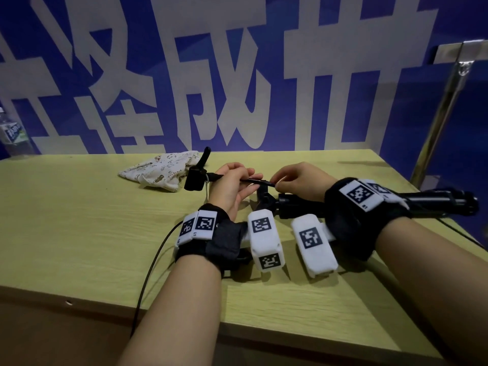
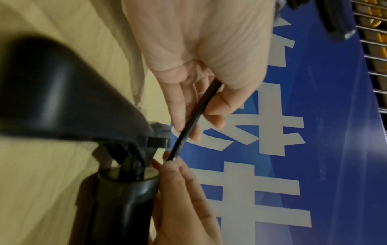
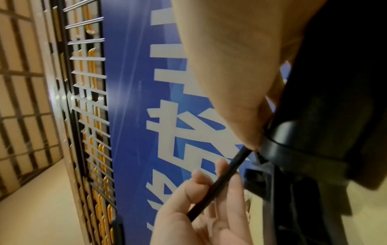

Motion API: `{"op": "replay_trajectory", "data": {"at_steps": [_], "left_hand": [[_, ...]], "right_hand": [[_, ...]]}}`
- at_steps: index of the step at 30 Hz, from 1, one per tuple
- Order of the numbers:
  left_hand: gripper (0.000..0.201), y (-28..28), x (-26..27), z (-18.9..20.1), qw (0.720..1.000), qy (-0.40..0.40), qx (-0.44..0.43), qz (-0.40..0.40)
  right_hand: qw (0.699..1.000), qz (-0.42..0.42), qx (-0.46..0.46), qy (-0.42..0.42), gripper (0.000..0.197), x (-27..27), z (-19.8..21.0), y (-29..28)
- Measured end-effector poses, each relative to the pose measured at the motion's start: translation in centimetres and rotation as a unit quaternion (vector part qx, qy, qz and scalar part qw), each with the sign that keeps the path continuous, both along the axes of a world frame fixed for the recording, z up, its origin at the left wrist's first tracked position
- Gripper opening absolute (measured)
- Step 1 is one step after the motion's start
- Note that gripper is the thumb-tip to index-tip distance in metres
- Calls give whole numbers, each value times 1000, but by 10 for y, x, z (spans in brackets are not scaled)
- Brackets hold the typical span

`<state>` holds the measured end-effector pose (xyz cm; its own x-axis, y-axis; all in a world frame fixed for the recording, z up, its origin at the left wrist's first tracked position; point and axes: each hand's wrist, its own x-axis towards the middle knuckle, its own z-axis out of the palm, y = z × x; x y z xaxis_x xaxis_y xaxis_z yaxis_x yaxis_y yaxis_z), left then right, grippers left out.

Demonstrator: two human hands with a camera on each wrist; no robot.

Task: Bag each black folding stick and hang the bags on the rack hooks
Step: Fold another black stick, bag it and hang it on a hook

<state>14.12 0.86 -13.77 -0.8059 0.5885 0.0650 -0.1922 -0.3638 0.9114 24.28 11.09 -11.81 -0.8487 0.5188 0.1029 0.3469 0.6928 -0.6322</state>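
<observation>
both hands mid-desk: left hand [image 1: 232, 186] curled round a thin black rod [image 1: 253, 180], right hand [image 1: 298, 180] pinching its tip. best folded slowly toward the thick matte shaft of the folding stick [image 1: 356, 200] lying toward the right edge. beyond, near the back edge, printed cloth bag [image 1: 161, 169], not yet filled.

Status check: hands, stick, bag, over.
Left hand grips thin black strap; right hand pinches its end. Folding stick unbagged on table. Cloth bag behind, unobstructed.

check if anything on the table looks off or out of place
Nothing looks spilled or broken. The cloth bag lies crumpled and empty while both hands hold a thin arm of the black folding stick.
</observation>
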Motion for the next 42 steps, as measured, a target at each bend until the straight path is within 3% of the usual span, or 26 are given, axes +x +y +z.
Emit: {"op": "replay_trajectory", "data": {"at_steps": [9, 14, 18, 23, 28, 32, 36, 42], "left_hand": [[25, -1, -1, 0, 998, 14, -65, 12], [31, -1, 4, 0, 991, 25, -134, 8], [31, -2, 5, -1, 994, 28, -108, 9], [26, -3, 7, 4, 999, 17, -26, -6], [25, -3, 18, 3, 994, 19, -80, -70], [17, -2, 19, 0, 993, 4, -105, -51], [14, -5, 19, -3, 990, -25, -135, -22], [26, -9, 18, -4, 989, -20, -140, -40]], "right_hand": [[996, 1, -69, 52, 11, 2, -10, 2], [998, -8, -66, 17, 16, 1, -9, 2], [997, -5, -72, 28, 20, 1, -11, 2], [991, 17, -106, 82, 11, 5, -7, 0], [990, 44, -111, 74, 14, 9, -7, -1], [988, 27, -112, 105, 28, 8, -8, 0], [990, 49, -112, 68, 23, 10, -7, 0], [989, 56, -131, 49, 18, 13, -3, -3]]}}
